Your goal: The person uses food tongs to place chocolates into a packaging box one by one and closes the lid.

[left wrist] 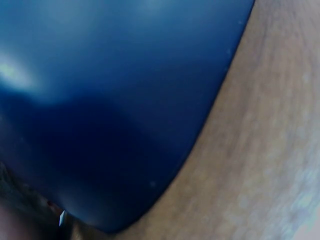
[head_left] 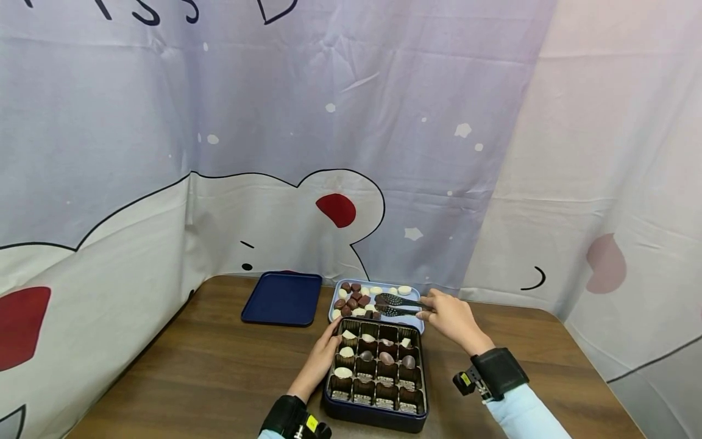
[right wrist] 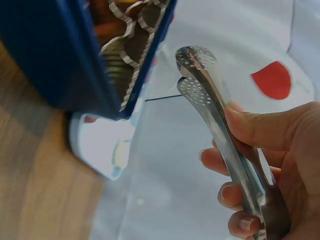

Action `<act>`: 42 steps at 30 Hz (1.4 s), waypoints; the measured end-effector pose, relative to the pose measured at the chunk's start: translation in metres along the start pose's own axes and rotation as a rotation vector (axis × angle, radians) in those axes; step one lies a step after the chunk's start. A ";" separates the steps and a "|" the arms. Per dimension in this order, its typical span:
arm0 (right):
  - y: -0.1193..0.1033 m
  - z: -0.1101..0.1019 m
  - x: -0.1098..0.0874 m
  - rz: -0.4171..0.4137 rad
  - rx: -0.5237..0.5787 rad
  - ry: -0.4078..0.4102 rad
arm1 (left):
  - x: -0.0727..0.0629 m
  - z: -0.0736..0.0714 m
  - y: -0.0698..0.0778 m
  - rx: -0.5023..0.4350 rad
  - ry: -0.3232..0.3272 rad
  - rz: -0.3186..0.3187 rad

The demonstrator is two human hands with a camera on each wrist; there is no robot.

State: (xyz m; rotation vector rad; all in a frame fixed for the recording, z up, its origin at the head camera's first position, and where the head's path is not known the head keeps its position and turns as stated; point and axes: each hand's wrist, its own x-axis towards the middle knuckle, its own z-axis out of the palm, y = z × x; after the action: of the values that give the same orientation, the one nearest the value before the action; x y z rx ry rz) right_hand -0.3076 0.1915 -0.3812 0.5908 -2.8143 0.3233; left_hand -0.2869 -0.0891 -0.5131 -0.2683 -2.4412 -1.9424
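A dark blue tin (head_left: 378,419) with a divided insert stands in front of me. Chocolates, white and brown, sit in its two far rows; one white chocolate (head_left: 343,372) lies in the left compartment of the row nearer me. My left hand (head_left: 319,360) lies along the tin's left side, fingertips at its far left corner. My right hand (head_left: 452,320) holds metal tongs (right wrist: 232,150) with perforated heads, thumb on one arm, fingers round the other. In the head view the tong heads overlap chocolates on a light blue tray (head_left: 414,295). I cannot tell whether they grip one.
Brown and white chocolates (head_left: 353,299) are grouped on the left of the tray, behind the tin. A dark blue lid (head_left: 282,299) lies on the wooden table (head_left: 236,366) at the back left. A printed cloth (head_left: 307,110) hangs behind the table.
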 end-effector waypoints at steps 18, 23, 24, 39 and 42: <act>-0.034 -0.031 -0.038 -0.229 0.009 -0.079 | -0.001 0.000 -0.001 0.005 0.007 0.008; -0.038 -0.030 -0.046 -0.305 0.035 -0.122 | -0.001 0.000 -0.001 0.004 0.012 0.011; -0.039 -0.029 -0.047 -0.315 0.038 -0.133 | -0.001 0.000 -0.001 0.003 0.011 0.011; -0.042 -0.032 -0.051 -0.275 0.083 -0.214 | -0.001 0.001 0.000 0.008 0.011 0.002; -0.040 -0.033 -0.047 -0.262 0.073 -0.188 | -0.001 0.001 0.000 0.007 0.007 0.006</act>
State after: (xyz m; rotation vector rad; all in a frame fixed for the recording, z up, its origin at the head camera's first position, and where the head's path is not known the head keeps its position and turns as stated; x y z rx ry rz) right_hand -0.2426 0.1820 -0.3565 1.0444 -2.8612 0.3355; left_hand -0.2863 -0.0887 -0.5135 -0.2679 -2.4393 -1.9291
